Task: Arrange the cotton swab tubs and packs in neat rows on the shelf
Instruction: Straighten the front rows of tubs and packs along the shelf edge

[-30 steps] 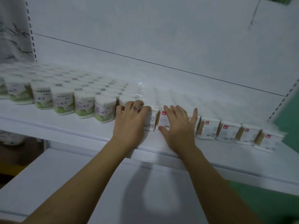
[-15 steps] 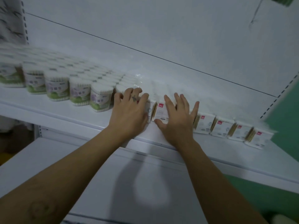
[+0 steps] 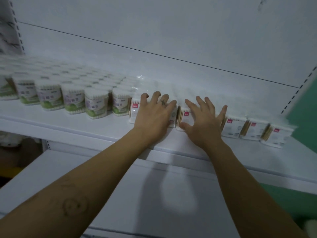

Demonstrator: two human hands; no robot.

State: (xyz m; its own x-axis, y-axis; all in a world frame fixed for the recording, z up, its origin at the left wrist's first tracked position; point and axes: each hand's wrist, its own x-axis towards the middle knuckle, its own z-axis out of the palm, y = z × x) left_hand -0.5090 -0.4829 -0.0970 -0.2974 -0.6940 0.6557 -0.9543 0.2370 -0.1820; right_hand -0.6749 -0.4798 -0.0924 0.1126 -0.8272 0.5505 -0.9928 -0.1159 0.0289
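Round cotton swab tubs (image 3: 96, 104) with green and purple labels fill the left half of the white shelf (image 3: 103, 129) in several rows. Flat white swab packs (image 3: 234, 126) with red tags stand in a front row along the right half. My left hand (image 3: 154, 114) lies flat against the front faces of the leftmost packs, fingertips slightly bent over their tops. My right hand (image 3: 203, 121) is spread with straight fingers against the packs just to the right. The packs behind both hands are mostly hidden.
A lower white shelf (image 3: 120, 194) juts out beneath my forearms. The white back panel (image 3: 171, 31) rises behind the goods, with perforated uprights at both ends. A green wall (image 3: 305, 107) shows at the right, and dark clutter lies on the floor at the lower left.
Both hands stay on the same packs. My left fingers have spread and lifted a little over the pack tops, and my right fingers have fanned wider. The camera shifted slightly.
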